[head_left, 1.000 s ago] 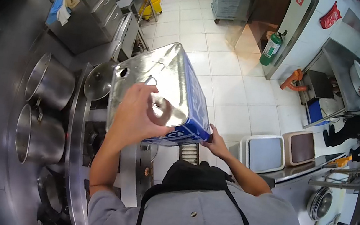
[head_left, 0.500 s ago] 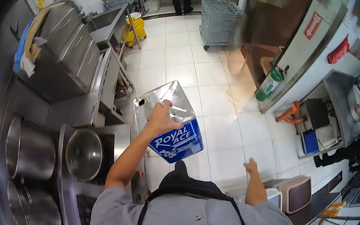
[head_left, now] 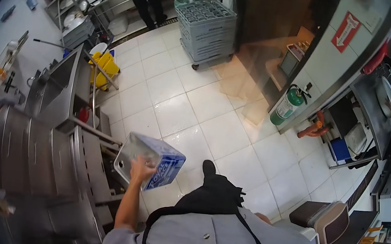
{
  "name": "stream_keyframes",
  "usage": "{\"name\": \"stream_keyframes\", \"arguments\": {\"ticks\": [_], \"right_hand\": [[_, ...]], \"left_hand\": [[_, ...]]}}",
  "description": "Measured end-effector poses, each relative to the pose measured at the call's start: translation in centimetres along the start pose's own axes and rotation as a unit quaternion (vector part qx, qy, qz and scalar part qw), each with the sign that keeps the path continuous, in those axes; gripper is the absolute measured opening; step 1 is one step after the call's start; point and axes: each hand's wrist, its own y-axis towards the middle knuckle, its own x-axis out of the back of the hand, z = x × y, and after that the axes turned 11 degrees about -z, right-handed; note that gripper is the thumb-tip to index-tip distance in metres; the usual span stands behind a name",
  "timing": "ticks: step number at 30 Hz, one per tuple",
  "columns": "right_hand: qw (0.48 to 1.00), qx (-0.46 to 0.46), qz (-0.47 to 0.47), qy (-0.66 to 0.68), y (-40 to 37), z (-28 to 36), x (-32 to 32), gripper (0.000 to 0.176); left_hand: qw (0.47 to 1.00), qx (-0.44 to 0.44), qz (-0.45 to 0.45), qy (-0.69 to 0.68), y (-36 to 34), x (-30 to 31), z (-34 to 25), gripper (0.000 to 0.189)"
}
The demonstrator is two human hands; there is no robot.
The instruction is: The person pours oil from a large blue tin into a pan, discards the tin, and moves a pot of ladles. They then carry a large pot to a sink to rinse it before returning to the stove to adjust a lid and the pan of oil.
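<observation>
My left hand point(head_left: 141, 169) is closed at the top of a large square metal tin point(head_left: 170, 161), seemingly round its handle, which my fingers hide. Blue sides with white "ROYAL ACE" lettering mark the tin, and its silver top has a small round dark opening near one corner. It hangs tilted to the left of my body, beside the steel counter. Of my right arm only a sliver shows by my apron; the right hand is out of sight.
Steel counters point(head_left: 77, 165) line the left, with a yellow mop bucket point(head_left: 104, 70) beyond. Stacked grey dish racks point(head_left: 203, 33) stand ahead on wheels. A green fire extinguisher point(head_left: 288, 105) is by the doorway pillar. One person bends at the back sink; another works at right.
The tin has swung left in my left hand, nearer the counter, and tilted more. My right hand has dropped out of view. I have moved forward and the view has turned.
</observation>
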Motion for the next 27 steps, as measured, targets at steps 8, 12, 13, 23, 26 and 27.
{"name": "stream_keyframes", "arguments": {"ticks": [8,12,13,23,26,27], "right_hand": [[0.922,0.307,-0.236,-0.012,17.3,28.0,31.2,0.036],[0.794,0.436,-0.418,0.061,15.3,48.4,46.4,0.038],[0.794,0.443,-0.413,0.053,12.8,52.7,48.7,0.038],[0.901,0.407,-0.149,0.033,12.9,71.5,47.0,0.042],[0.955,0.260,-0.080,0.115,14.2,74.3,46.5,0.033],[0.955,0.249,-0.075,0.144,13.5,76.6,47.6,0.032]], "left_hand": [[0.969,0.243,-0.036,0.038,11.3,-2.2,3.1,0.080],[0.948,0.313,0.022,0.054,18.4,-3.0,4.4,0.088],[0.942,0.330,0.033,0.055,20.2,-3.6,5.3,0.093],[0.901,0.431,0.036,-0.026,42.2,-4.7,15.8,0.095],[0.911,0.395,-0.044,-0.111,51.6,-2.8,17.2,0.072],[0.913,0.391,-0.053,-0.107,54.8,-1.3,16.1,0.065]]}}
